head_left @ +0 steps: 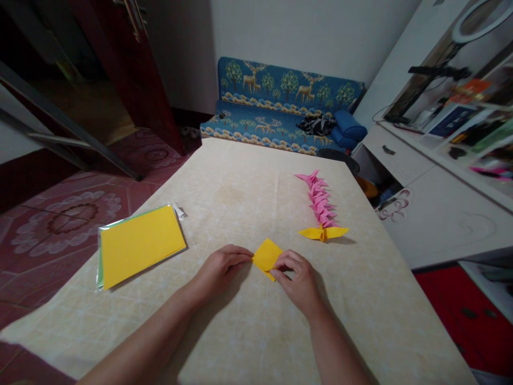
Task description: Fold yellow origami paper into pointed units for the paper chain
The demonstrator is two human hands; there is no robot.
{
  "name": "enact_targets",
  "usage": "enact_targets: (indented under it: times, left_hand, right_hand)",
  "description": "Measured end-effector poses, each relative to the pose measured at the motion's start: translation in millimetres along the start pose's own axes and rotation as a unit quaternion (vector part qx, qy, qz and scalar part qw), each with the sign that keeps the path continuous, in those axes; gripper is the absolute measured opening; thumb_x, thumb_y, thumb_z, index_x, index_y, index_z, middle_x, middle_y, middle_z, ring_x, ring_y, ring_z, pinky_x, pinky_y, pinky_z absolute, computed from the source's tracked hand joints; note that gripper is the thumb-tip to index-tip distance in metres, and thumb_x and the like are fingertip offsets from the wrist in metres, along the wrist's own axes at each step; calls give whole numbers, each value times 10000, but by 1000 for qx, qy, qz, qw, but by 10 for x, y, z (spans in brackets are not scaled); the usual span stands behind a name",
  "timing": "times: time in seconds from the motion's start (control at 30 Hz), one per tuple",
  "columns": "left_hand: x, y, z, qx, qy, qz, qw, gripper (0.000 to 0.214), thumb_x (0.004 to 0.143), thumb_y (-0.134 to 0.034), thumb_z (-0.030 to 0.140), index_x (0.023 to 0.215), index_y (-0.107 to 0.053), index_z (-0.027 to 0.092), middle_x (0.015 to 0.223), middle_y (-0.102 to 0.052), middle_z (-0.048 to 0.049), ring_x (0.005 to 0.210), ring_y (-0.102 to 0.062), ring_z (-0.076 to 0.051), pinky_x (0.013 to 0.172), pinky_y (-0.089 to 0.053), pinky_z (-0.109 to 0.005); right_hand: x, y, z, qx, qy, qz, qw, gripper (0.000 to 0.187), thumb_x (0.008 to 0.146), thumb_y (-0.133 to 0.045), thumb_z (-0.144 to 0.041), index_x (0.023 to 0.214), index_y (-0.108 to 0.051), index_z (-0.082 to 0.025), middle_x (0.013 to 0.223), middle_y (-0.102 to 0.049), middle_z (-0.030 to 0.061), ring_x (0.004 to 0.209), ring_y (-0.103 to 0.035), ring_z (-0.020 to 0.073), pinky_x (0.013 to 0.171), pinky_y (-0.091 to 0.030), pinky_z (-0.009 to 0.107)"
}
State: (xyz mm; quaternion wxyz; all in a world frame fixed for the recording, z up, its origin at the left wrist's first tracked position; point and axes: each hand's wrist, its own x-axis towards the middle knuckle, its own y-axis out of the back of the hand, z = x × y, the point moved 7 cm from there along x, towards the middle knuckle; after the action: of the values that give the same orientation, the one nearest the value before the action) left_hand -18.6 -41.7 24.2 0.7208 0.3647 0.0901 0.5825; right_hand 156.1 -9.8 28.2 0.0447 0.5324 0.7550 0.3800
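A small folded yellow paper (266, 255) lies on the beige table (248, 192) in front of me. My left hand (222, 267) pinches its left corner with the fingers closed on it. My right hand (296, 278) presses and pinches the paper's lower right edge. Beyond the hands, to the right, a row of several pink folded paper cranes (319, 199) lies on the table, ending in one yellow paper crane (323, 232) nearest me.
A plastic-wrapped pack of yellow paper sheets (138, 245) lies at the table's left. A blue deer-patterned sofa (280, 107) stands behind the table. White drawers and cluttered shelves (441, 160) line the right side. Red tiled floor (72, 214) and a dark door are to the left.
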Motion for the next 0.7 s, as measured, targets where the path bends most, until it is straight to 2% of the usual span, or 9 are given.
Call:
enact_targets:
  times: [0.17, 0.33, 0.5, 0.6, 0.7]
  left_hand:
    - [-54, 13, 110, 73, -43, -22, 996, 349, 869, -416, 106, 1144, -609, 200, 1109, -646, -86, 959, -555, -185, 827, -483, -336]
    - [-48, 25, 192, 73, -50, 1, 996, 312, 870, -422, 105, 1100, -619, 184, 1063, -647, -97, 944, -556, -188, 802, -490, -334]
    - [-225, -111, 419, 84, -85, -26, 992, 282, 863, -464, 128, 1087, -627, 187, 1068, -653, -103, 1009, -572, -204, 824, -506, -346]
    - [-394, -177, 472, 110, -66, -28, 991, 348, 863, -468, 136, 1189, -572, 198, 1153, -624, -112, 1081, -560, -222, 861, -506, -385]
    - [-474, -218, 413, 121, -38, -23, 992, 377, 862, -482, 147, 1228, -544, 210, 1211, -596, -104, 1117, -545, -221, 901, -492, -388]
  right_hand:
    - [-13, 19, -13, -3, 6, -8, 1000, 85, 706, -664, -150, 711, -622, -225, 907, -620, 33, 852, -591, 175, 738, -491, 291]
    - [-61, 33, -31, -7, 9, -30, 999, 115, 731, -625, -117, 726, -618, -232, 960, -619, 34, 910, -580, 184, 802, -481, 328]
    - [-235, 44, -114, -16, 28, -78, 996, 165, 749, -590, -84, 764, -626, -244, 945, -624, 31, 904, -577, 184, 803, -475, 338]
    - [-321, 54, -164, -24, 38, -85, 995, 174, 753, -588, -86, 784, -637, -250, 919, -635, 31, 884, -583, 189, 786, -480, 346]
    - [-310, 55, -157, 1, 32, -54, 998, 150, 763, -592, -98, 779, -636, -241, 876, -645, 30, 859, -592, 185, 776, -485, 342]
